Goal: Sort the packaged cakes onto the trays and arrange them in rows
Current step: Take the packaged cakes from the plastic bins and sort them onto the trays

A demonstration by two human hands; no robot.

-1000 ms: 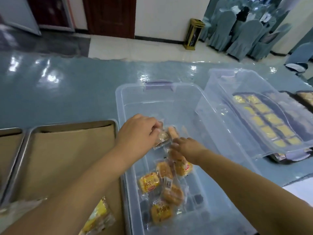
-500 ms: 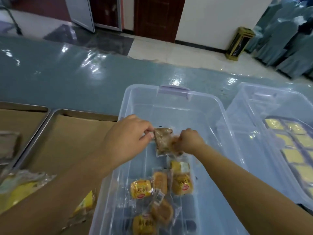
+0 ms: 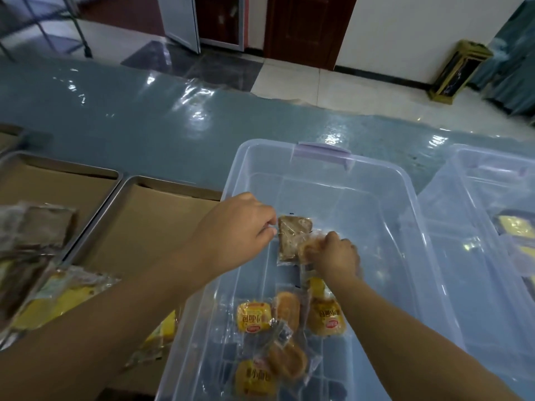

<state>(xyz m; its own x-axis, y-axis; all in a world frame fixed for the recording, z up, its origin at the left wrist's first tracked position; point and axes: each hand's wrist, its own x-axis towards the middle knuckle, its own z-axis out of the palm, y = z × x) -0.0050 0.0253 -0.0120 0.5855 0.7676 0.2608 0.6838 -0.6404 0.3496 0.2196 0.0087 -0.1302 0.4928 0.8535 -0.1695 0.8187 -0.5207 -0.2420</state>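
The left hand (image 3: 231,233) pinches the brown cake packet (image 3: 293,238) between the hands; the right hand (image 3: 337,257) clutches an orange bun (image 3: 308,248).

The clear bin (image 3: 318,157) is running off the bottom edge at its near end. Left of it, packets (image 3: 37,233) on the tray (image 3: 58,186) are blurring beyond telling. Inside it, the right hand (image 3: 337,257) is covering most of the orange cake (image 3: 307,248) it is gripping, and the left hand (image 3: 231,230) is hiding the pinched corner of the brown cake (image 3: 292,235).
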